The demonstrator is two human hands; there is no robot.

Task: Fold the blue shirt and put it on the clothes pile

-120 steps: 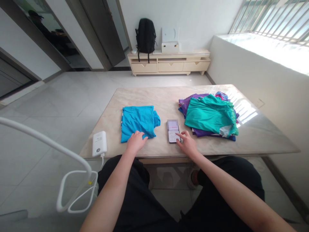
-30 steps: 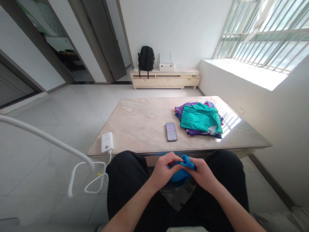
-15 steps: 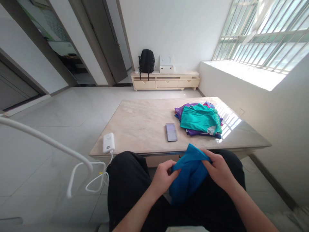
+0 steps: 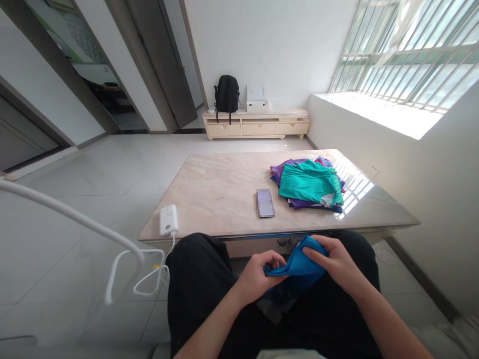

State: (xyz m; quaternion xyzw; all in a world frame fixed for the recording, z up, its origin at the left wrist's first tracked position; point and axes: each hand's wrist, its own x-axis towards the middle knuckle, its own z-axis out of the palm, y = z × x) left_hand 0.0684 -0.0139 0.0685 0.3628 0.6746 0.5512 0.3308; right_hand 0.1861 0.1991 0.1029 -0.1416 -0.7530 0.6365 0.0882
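Note:
A piece of blue cloth [image 4: 299, 263] is held bunched over my lap, its exact kind hidden by the folds. My left hand [image 4: 263, 271] pinches its left end, thumb beneath and fingers curled above. The right end is gripped by my right hand [image 4: 333, 257], with the thumb lying on top of the cloth. Something pale and see-through, perhaps a plastic bag [image 4: 271, 309], shows dimly under the cloth. Beyond my knees, a pile of folded clothes lies on the table, a teal garment [image 4: 309, 182] uppermost and purple ones below.
On the marble-topped table [image 4: 217, 194] lie a phone [image 4: 265, 203] and, at the left corner, a white power bank [image 4: 168, 220] with a cable. A white curved bar [image 4: 75, 214] crosses the left side. A black backpack [image 4: 226, 93] stands on a low cabinet [image 4: 258, 128] by the wall.
The blue cloth has been gathered into a smaller, flatter bunch, its top edge lower. My left hand has shifted slightly right and turned; the right hand's thumb now presses on the cloth.

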